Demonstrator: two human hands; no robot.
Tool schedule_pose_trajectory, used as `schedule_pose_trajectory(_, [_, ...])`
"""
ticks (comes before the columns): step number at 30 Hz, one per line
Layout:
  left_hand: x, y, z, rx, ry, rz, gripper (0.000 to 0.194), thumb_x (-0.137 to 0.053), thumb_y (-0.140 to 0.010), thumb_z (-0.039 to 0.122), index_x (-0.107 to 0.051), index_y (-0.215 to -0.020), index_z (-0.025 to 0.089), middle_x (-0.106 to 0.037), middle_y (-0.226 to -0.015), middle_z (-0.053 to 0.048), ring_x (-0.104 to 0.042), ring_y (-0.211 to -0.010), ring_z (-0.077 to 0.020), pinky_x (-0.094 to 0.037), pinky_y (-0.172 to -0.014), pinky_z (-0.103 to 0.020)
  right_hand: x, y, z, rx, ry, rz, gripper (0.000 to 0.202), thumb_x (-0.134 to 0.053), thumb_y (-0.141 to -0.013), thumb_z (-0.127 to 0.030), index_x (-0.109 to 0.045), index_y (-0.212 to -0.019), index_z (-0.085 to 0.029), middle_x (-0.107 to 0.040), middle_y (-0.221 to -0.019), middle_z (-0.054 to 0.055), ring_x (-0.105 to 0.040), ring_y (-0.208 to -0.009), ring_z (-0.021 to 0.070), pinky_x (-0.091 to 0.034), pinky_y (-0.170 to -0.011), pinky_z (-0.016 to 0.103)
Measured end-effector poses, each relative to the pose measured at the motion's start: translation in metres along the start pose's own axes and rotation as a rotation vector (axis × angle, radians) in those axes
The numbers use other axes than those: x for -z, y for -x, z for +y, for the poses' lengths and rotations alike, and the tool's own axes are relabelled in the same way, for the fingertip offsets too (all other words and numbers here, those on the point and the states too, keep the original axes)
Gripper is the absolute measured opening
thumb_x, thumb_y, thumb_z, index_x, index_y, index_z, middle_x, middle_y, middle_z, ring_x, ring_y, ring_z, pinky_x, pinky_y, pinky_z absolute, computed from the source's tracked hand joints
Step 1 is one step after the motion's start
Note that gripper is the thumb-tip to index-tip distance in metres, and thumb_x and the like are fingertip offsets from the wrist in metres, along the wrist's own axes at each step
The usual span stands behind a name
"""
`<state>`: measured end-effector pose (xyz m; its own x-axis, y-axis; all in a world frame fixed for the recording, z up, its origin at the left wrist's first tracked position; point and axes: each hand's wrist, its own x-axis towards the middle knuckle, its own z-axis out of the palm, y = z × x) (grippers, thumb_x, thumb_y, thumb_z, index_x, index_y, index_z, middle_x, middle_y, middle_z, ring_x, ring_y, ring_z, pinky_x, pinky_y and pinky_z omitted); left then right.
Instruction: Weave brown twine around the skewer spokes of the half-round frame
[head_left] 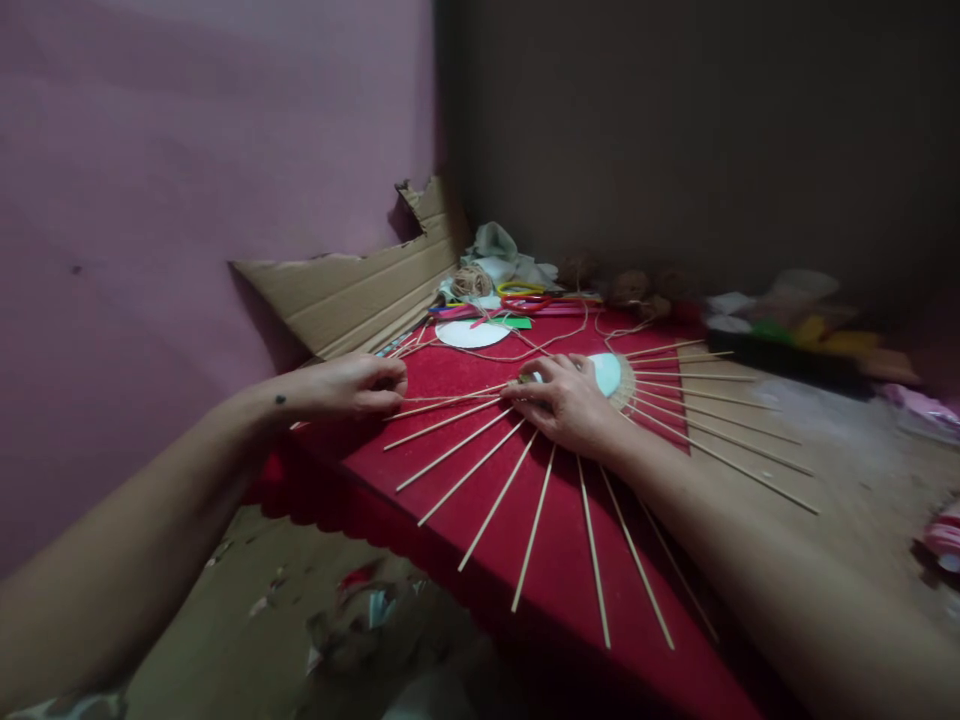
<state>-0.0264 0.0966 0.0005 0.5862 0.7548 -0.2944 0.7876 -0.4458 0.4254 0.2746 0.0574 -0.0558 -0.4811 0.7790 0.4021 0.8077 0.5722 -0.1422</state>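
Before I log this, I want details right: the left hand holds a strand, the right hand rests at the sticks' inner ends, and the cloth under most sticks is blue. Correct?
Not quite: the head view shows a red cloth, not blue. The left hand holds a strand, and the right hand rests at the inner ends of the sticks.
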Motion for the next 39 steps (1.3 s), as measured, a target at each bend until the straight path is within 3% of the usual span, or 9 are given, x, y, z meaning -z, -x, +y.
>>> schedule_pose_trajectory(6, [0.001,0.018,-0.006,0.155,0.167,-0.131,0.026,-0.057,-0.077,0.04,-0.052,-0.063,0.019,-0.052,-0.058,-0.002,-0.048,-0.053,-0.0131,-0.04,-0.049,-0.025,0.0,0.0,0.001,0.009,0.002,-0.009,0.023,-0.053,-0.091,-0.033,-0.07,-0.106,-0.037,-0.063,-0.112,0.004,-0.052,-0.102,0.0251,-0.029,-0.094,0.049])
schedule_pose_trajectory(9, [-0.002,0.02,-0.013,0.214,0.208,-0.12,0.024,-0.059,-0.074,0.038,-0.053,-0.061,0.019,-0.054,-0.055,-0.003,-0.049,-0.05,-0.0138,-0.04,-0.047,-0.026,0.0,0.0,0.001,0.014,0.003,-0.012,0.023,-0.054,-0.091,-0.032,-0.07,-0.106,-0.037,-0.063,-0.112,0.005,-0.052,-0.102,0.0253,-0.029,-0.094,0.049])
schedule_pose_trajectory(16, [0.003,0.004,-0.005,0.235,-0.083,-0.114,0.017,-0.059,-0.068,0.032,-0.057,-0.058,0.019,-0.058,-0.055,-0.003,-0.052,-0.053,-0.0144,-0.039,-0.048,-0.025,0.0,0.0,0.001,0.004,0.004,-0.009,0.023,-0.055,-0.09,-0.032,-0.071,-0.105,-0.037,-0.064,-0.111,0.004,-0.053,-0.102,0.0245,-0.03,-0.095,0.048])
schedule_pose_trajectory(19, [0.005,0.0,-0.001,0.253,-0.11,-0.113,0.012,-0.058,-0.068,0.028,-0.057,-0.061,0.018,-0.056,-0.054,-0.002,-0.05,-0.052,-0.0135,-0.036,-0.047,-0.024,0.0,0.0,0.0,-0.003,0.003,-0.013,0.022,-0.055,-0.09,-0.032,-0.071,-0.105,-0.037,-0.063,-0.111,0.004,-0.053,-0.103,0.0251,-0.03,-0.094,0.049])
schedule_pose_trajectory(23, [0.01,-0.007,-0.01,0.178,-0.165,-0.087,0.01,-0.055,-0.07,0.027,-0.058,-0.066,0.018,-0.054,-0.056,0.0,-0.049,-0.055,-0.0127,-0.036,-0.052,-0.022,0.001,0.0,0.0,-0.004,0.008,-0.015,0.023,-0.054,-0.091,-0.033,-0.071,-0.105,-0.037,-0.063,-0.11,0.005,-0.053,-0.102,0.0254,-0.03,-0.093,0.049])
schedule_pose_trajectory(26, [0.016,-0.018,-0.016,0.115,-0.31,-0.015,0.011,-0.055,-0.071,0.028,-0.059,-0.067,0.019,-0.056,-0.06,0.0,-0.05,-0.06,-0.013,-0.036,-0.058,-0.022,0.001,0.0,0.0,0.002,-0.004,-0.018,0.023,-0.054,-0.091,-0.033,-0.071,-0.105,-0.037,-0.063,-0.111,0.004,-0.052,-0.102,0.0252,-0.03,-0.093,0.048])
schedule_pose_trajectory(29, [0.019,-0.036,-0.011,0.144,-0.438,0.12,0.012,-0.054,-0.076,0.028,-0.061,-0.07,0.019,-0.06,-0.067,-0.001,-0.051,-0.064,-0.0135,-0.035,-0.06,-0.022,0.0,0.0,0.001,0.009,-0.009,-0.016,0.023,-0.054,-0.091,-0.033,-0.071,-0.106,-0.038,-0.063,-0.112,0.004,-0.052,-0.101,0.0251,-0.031,-0.091,0.046])
schedule_pose_trajectory(35, [0.022,-0.086,0.021,0.171,-0.573,0.55,0.028,-0.039,-0.09,0.025,-0.061,-0.103,0.014,-0.063,-0.105,-0.013,-0.059,-0.093,-0.0209,-0.041,-0.075,-0.026,0.001,0.0,0.001,0.009,-0.029,0.0,0.024,-0.054,-0.091,-0.033,-0.07,-0.108,-0.037,-0.063,-0.111,0.004,-0.052,-0.101,0.0241,-0.032,-0.091,0.044])
schedule_pose_trajectory(39, [0.029,-0.119,0.046,0.164,-0.535,0.719,0.03,-0.04,-0.092,0.026,-0.055,-0.113,0.011,-0.059,-0.112,-0.015,-0.058,-0.099,-0.0249,-0.043,-0.08,-0.031,0.001,0.0,-0.001,0.004,-0.031,0.01,0.024,-0.054,-0.09,-0.032,-0.071,-0.107,-0.035,-0.063,-0.111,0.005,-0.052,-0.101,0.0239,-0.031,-0.092,0.044])
